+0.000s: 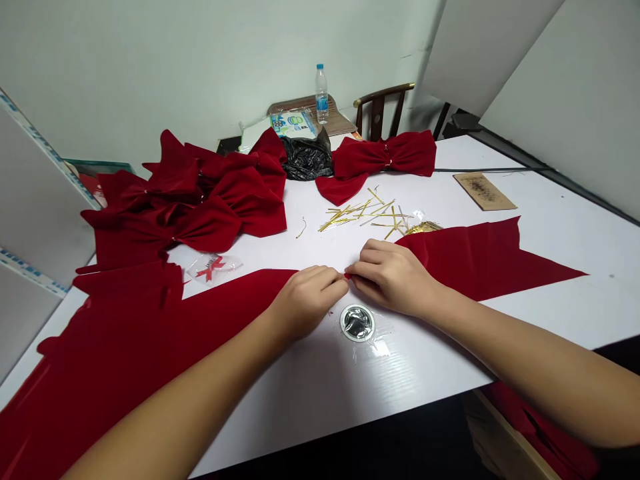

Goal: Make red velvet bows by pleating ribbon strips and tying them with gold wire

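My left hand and my right hand meet over the middle of the table, fingers closed in a pinch. Between their fingertips a small gathered bit of a red velvety fabric strip shows. From under my right hand this strip runs rightward to a notched, pointed end. More red fabric spreads flat from my left hand to the left edge; whether it is the same piece, I cannot tell. Several gold twist ties lie scattered behind my hands. Just below them sits a round grommet-like ring with dark film inside.
Gathered red bows are piled at the back left, with another bow farther right. A black plastic bag, a water bottle, a brown card and a clear packet are around. A wooden chair stands behind.
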The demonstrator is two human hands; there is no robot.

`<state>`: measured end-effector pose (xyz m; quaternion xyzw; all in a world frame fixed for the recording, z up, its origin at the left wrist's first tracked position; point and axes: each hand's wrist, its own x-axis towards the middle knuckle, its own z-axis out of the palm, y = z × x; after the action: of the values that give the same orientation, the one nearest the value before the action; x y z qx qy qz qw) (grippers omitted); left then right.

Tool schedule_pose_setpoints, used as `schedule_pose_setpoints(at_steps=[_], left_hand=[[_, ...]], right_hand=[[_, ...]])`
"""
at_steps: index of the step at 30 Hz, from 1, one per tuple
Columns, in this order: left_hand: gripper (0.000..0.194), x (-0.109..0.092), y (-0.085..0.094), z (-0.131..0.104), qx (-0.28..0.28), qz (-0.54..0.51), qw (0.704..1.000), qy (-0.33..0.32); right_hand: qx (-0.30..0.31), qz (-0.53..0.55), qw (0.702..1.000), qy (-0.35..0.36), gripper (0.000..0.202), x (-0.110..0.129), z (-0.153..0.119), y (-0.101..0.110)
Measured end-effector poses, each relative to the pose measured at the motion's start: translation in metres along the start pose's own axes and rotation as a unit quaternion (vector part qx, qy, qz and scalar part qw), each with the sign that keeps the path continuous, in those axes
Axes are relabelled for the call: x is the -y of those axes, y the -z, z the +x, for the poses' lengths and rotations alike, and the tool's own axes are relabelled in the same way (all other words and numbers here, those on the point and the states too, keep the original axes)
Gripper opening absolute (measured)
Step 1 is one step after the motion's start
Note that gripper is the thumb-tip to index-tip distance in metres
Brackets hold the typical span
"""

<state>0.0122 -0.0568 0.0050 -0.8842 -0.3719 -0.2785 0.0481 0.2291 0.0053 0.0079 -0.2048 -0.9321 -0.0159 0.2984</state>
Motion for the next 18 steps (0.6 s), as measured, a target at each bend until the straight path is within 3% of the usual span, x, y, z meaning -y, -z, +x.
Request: schedule_pose_setpoints(at_steps=[6, 13, 16, 18], left_hand=[[0.013, -0.003, 0.018, 0.014, 0.007, -0.022, 0.998, 0.05], [0.026, -0.003, 0.062, 0.032, 0.046, -0.06, 0.985, 0.156], [0.033, 0.01, 0.081, 0.04, 0.071, -0.02, 0.975, 0.209], [0.043, 0.03, 0.096, 0.044, 0.096, 0.004, 0.968, 0.231]], right_hand=[[-0.06, -0.045, 0.997, 0.015, 0.016, -0.005, 0.002, 0.004], [-0.153, -0.069, 0.986, 0.013, 0.016, -0.018, 0.001, 0.009], [-0.175, -0.049, 0.983, -0.013, 0.016, -0.022, -0.002, 0.01], [-0.184, -0.037, 0.982, -0.028, 0.015, -0.024, -0.003, 0.011]])
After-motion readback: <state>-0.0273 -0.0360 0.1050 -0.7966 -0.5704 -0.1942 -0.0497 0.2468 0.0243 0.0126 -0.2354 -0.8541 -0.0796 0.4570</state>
